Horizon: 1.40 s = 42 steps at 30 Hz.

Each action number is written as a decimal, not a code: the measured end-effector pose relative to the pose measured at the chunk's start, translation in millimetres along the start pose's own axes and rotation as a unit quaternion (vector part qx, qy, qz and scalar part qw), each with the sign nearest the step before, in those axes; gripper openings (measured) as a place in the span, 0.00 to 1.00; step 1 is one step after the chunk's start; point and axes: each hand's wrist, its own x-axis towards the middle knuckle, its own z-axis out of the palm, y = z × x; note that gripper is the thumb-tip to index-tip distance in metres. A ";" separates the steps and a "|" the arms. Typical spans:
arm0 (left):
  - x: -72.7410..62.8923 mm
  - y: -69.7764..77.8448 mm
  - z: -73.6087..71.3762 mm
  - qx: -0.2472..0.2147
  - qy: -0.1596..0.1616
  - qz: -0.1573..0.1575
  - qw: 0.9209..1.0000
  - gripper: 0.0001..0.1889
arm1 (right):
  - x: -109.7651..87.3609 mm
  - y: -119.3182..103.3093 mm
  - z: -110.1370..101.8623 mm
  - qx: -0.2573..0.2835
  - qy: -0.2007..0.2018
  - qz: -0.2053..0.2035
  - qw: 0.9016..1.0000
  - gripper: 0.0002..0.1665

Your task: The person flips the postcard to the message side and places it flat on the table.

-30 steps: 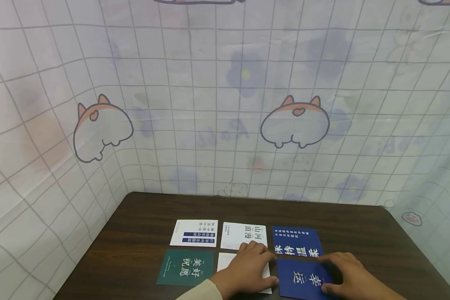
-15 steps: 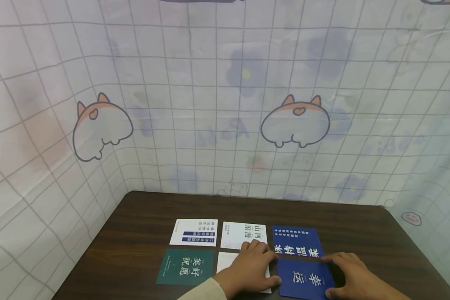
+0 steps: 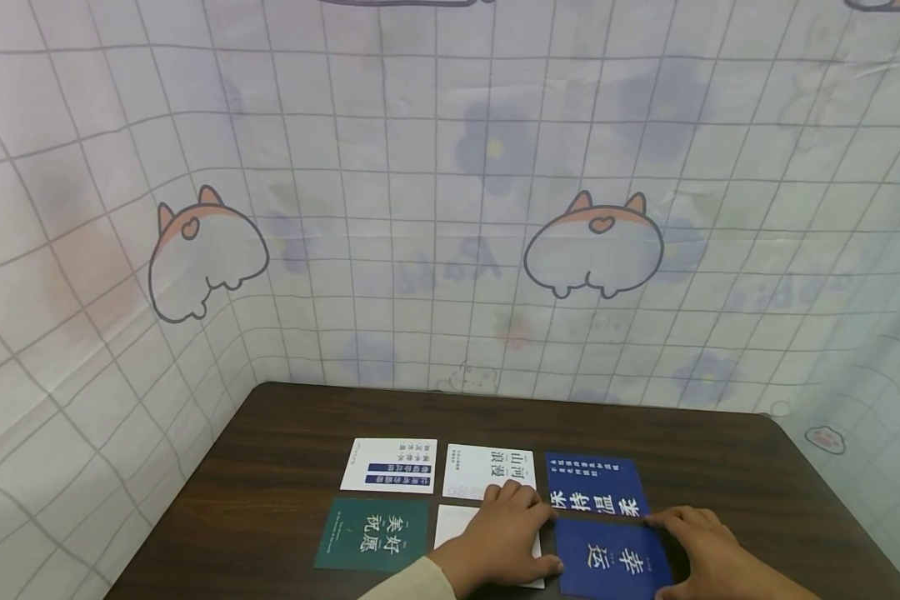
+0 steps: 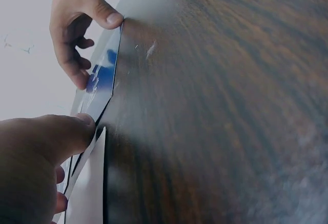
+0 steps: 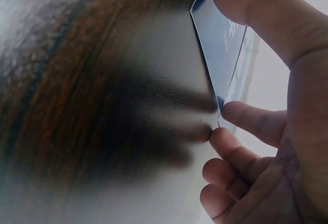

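Note:
In the head view, a blue card (image 3: 596, 575) with two large white characters lies flat at the near right of a group of cards. My left hand (image 3: 498, 533) rests over a mostly covered white card (image 3: 450, 521), its thumb and index fingertip at the blue card's left edge. On the opposite side, my right hand (image 3: 708, 554) spans the right edge, thumb at the near corner and fingertips at the far one. The right wrist view shows these fingertips (image 5: 233, 108) touching the card's corner. In the left wrist view, the left thumb (image 4: 77, 131) sits by the card corner.
Behind lie a second blue card (image 3: 592, 475), a white card with dark characters (image 3: 472, 471) and a white card with blue bars (image 3: 367, 458). A green card (image 3: 371, 533) is at left. The dark wooden table (image 3: 232, 483) meets a grid-patterned curtain (image 3: 435, 333).
My right thumb has slid rightward off the face of the near blue card to its right edge, and the hand has shifted slightly right. The left hand has edged slightly right; the cards look unmoved.

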 end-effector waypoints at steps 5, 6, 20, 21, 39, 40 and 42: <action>1.0 0.6 -0.3 0.006 0.004 0.001 1.000 0.30 | -0.2 0.4 0.5 -0.004 0.004 -0.004 1.000 0.50; 0.9 0.6 0.0 0.007 0.005 0.001 1.000 0.30 | -0.2 0.2 0.6 -0.004 0.004 -0.002 1.000 0.50; 2.5 -0.4 3.3 0.000 0.002 -0.001 1.000 0.33 | 2.0 -4.0 0.0 0.017 0.004 0.020 1.000 0.49; 2.8 -0.4 3.5 -0.001 0.000 0.000 1.000 0.33 | 2.0 -3.8 0.1 0.018 0.004 0.020 1.000 0.49; 2.2 -1.6 1.7 -0.054 0.015 -0.009 0.998 0.30 | 6.0 -3.8 -1.3 0.089 -0.007 0.070 0.994 0.52; 1.8 -1.1 0.9 -0.061 0.017 -0.009 0.998 0.30 | 5.9 -3.0 -1.6 0.098 -0.012 0.065 0.993 0.51; 1.7 -0.8 0.3 -0.073 0.020 -0.009 0.997 0.30 | 5.9 -2.3 -2.4 0.119 -0.022 0.059 0.991 0.50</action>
